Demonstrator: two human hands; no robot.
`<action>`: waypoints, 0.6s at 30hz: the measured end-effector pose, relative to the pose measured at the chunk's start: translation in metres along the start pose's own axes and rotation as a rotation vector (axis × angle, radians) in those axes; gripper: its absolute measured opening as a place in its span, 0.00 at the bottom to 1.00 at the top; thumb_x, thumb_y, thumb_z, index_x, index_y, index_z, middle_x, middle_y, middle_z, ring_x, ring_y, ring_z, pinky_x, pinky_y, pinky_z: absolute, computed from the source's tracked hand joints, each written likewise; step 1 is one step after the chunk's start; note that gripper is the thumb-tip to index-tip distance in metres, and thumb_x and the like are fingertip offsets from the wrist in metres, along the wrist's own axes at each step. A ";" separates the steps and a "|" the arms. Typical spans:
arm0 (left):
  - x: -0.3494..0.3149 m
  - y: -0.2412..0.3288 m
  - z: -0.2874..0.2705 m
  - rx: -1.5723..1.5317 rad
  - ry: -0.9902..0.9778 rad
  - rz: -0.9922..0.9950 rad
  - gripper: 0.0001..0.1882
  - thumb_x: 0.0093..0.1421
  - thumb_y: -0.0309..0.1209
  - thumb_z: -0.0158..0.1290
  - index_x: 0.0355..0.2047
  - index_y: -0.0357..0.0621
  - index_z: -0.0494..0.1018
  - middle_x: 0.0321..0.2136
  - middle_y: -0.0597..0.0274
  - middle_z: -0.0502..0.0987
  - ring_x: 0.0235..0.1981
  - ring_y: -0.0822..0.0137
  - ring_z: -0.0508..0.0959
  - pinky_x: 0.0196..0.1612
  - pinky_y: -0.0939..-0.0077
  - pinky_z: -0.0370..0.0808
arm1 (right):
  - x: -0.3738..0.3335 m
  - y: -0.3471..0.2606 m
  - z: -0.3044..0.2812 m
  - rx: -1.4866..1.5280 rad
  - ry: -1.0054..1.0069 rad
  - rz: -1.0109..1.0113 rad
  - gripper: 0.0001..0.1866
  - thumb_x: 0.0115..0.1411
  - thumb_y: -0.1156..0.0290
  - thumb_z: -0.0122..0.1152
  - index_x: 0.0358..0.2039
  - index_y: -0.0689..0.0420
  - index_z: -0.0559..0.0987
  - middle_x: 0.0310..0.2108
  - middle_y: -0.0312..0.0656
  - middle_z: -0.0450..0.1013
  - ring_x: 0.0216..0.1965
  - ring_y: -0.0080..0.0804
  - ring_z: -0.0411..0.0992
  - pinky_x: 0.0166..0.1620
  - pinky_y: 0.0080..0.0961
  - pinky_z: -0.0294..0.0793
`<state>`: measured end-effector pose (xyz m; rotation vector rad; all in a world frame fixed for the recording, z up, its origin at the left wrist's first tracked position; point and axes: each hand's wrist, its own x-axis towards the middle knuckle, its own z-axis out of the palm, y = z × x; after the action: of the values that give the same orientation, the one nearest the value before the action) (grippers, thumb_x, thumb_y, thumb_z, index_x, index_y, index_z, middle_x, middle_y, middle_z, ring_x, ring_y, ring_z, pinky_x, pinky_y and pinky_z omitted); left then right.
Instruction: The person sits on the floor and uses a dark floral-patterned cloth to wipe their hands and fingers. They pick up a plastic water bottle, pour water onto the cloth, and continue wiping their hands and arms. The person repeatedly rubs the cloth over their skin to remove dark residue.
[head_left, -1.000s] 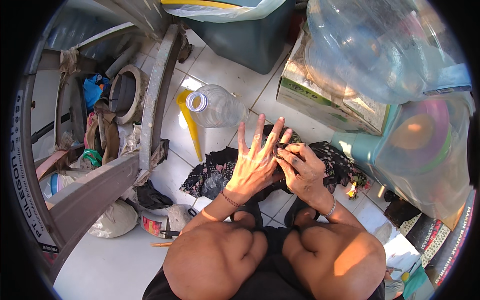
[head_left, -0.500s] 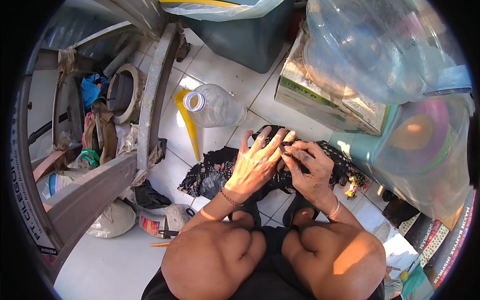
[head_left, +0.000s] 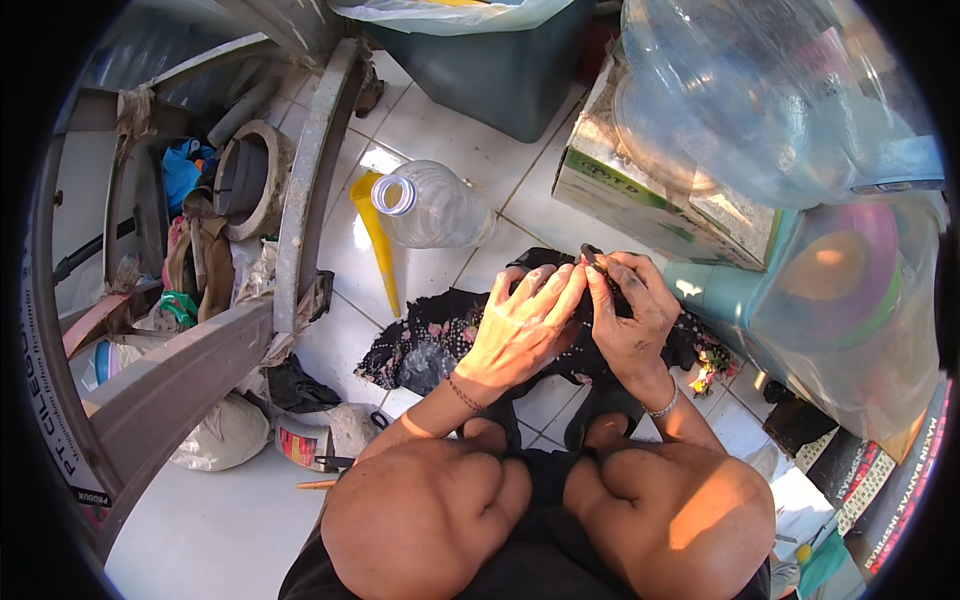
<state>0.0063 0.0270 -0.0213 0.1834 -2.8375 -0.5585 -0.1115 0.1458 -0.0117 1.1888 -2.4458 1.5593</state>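
Observation:
I am squatting on a white tiled floor, knees at the bottom of the view. My left hand point(head_left: 520, 325) lies over a dark flowered cloth point(head_left: 425, 335) spread on the tiles, fingers close together and pointing up right. My right hand point(head_left: 630, 315) is beside it, touching it, and pinches a small dark object point(head_left: 592, 256) at the fingertips. What the small object is I cannot tell. A bracelet sits on each wrist.
A clear plastic jug point(head_left: 430, 208) lies on its side next to a yellow funnel point(head_left: 375, 235). A cardboard box point(head_left: 650, 195) and large clear bottles point(head_left: 770, 90) stand at the right, a dark bin point(head_left: 490, 70) at the back, and grey metal frames point(head_left: 310, 180) with clutter at the left.
My left hand's fingers, spread wide and raised a second ago, have come down and closed together over the cloth. My right hand has stayed beside it, pinching at its fingertips.

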 end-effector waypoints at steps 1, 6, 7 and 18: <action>0.001 -0.001 -0.001 -0.013 -0.001 0.009 0.39 0.45 0.36 0.65 0.60 0.41 0.70 0.58 0.60 0.72 0.54 0.62 0.73 0.54 0.59 0.69 | -0.006 -0.004 -0.002 0.017 -0.010 -0.040 0.14 0.52 0.78 0.74 0.40 0.60 0.84 0.36 0.45 0.78 0.33 0.41 0.80 0.35 0.30 0.81; -0.005 -0.003 0.002 -0.704 0.175 -0.003 0.33 0.54 0.31 0.61 0.60 0.38 0.67 0.57 0.46 0.71 0.51 0.53 0.75 0.56 0.56 0.70 | 0.004 -0.005 -0.020 0.120 -0.086 -0.096 0.13 0.52 0.79 0.74 0.40 0.59 0.85 0.36 0.46 0.79 0.33 0.39 0.80 0.35 0.28 0.80; -0.003 -0.004 -0.008 -0.907 0.204 -0.034 0.27 0.57 0.28 0.57 0.58 0.37 0.67 0.54 0.43 0.71 0.50 0.52 0.76 0.56 0.59 0.70 | 0.011 0.001 -0.021 0.246 0.011 -0.035 0.14 0.52 0.81 0.74 0.41 0.59 0.85 0.36 0.46 0.79 0.33 0.37 0.80 0.35 0.28 0.80; 0.013 0.029 -0.037 -1.838 0.179 -0.796 0.13 0.66 0.43 0.49 0.38 0.48 0.65 0.33 0.68 0.65 0.36 0.70 0.67 0.43 0.70 0.66 | 0.014 -0.030 -0.014 0.081 -0.149 -0.332 0.22 0.43 0.79 0.75 0.43 0.56 0.85 0.38 0.43 0.77 0.39 0.42 0.79 0.42 0.36 0.83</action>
<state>0.0010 0.0379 0.0260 0.8144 -1.0000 -2.5926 -0.1091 0.1414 0.0239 1.6783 -2.1331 1.5324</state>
